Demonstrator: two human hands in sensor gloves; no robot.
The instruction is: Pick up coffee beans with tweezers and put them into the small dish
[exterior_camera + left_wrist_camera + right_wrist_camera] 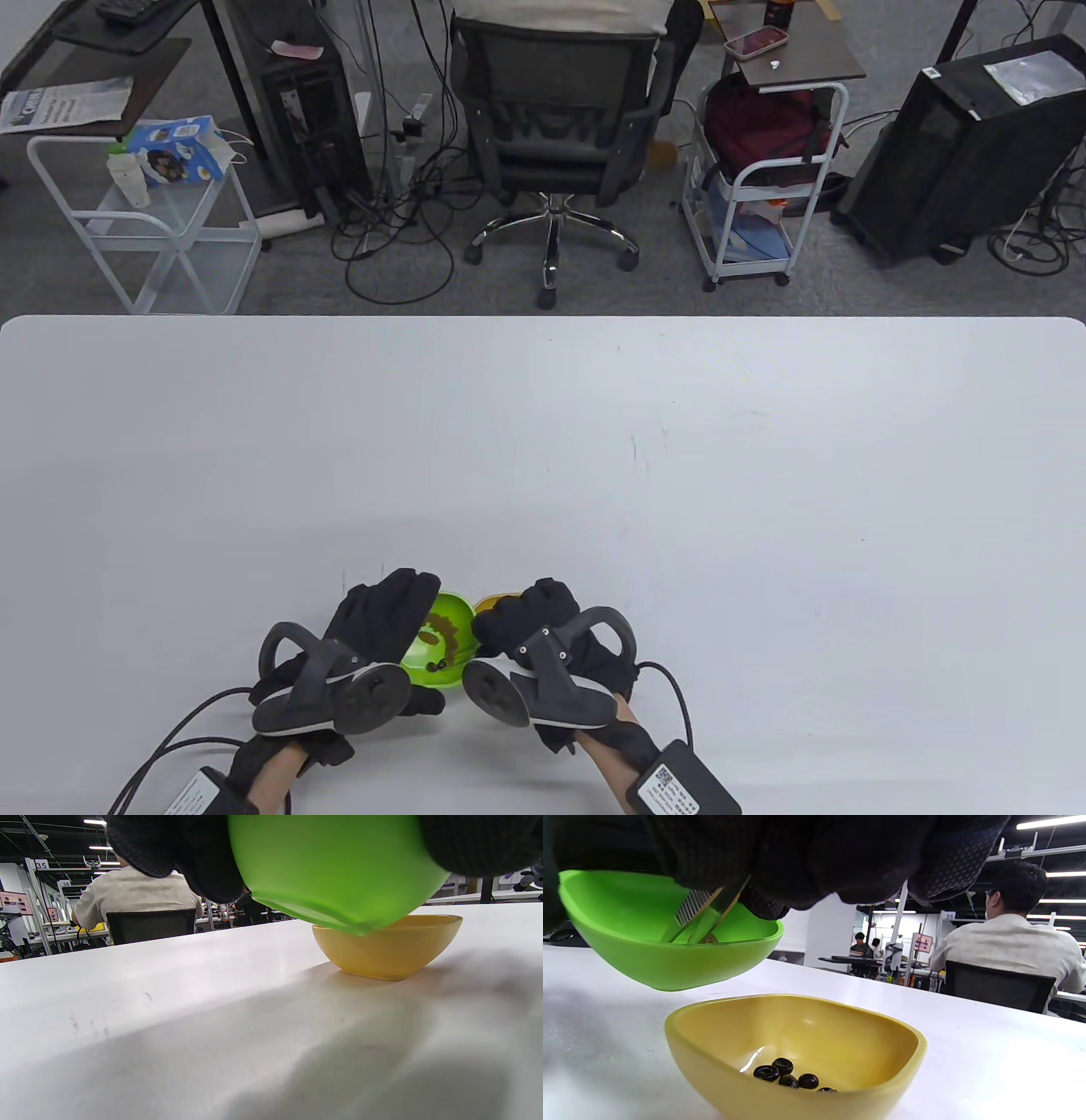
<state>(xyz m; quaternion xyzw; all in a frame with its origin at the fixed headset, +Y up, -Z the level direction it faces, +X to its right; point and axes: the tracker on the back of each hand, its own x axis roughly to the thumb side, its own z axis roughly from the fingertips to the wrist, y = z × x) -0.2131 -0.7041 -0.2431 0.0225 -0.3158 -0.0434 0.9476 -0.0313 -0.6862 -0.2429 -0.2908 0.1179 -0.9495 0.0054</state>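
My left hand [373, 632] holds a green bowl [441, 649] lifted and tilted above the table; it also shows in the left wrist view [339, 870] and the right wrist view [666, 955]. Dark coffee beans [445, 637] lie inside it. My right hand [530, 632] grips metal tweezers [702, 918] whose tips reach down into the green bowl. A small yellow dish [797, 1060] stands on the table just below, also in the left wrist view [390, 946], mostly hidden under my right hand in the table view [488, 603]. Several beans [789, 1073] lie in it.
The white table [594, 467] stretches far ahead and to both sides. Glove cables [170, 747] trail off the front edge. An office chair [560, 127] and carts stand beyond the far edge.
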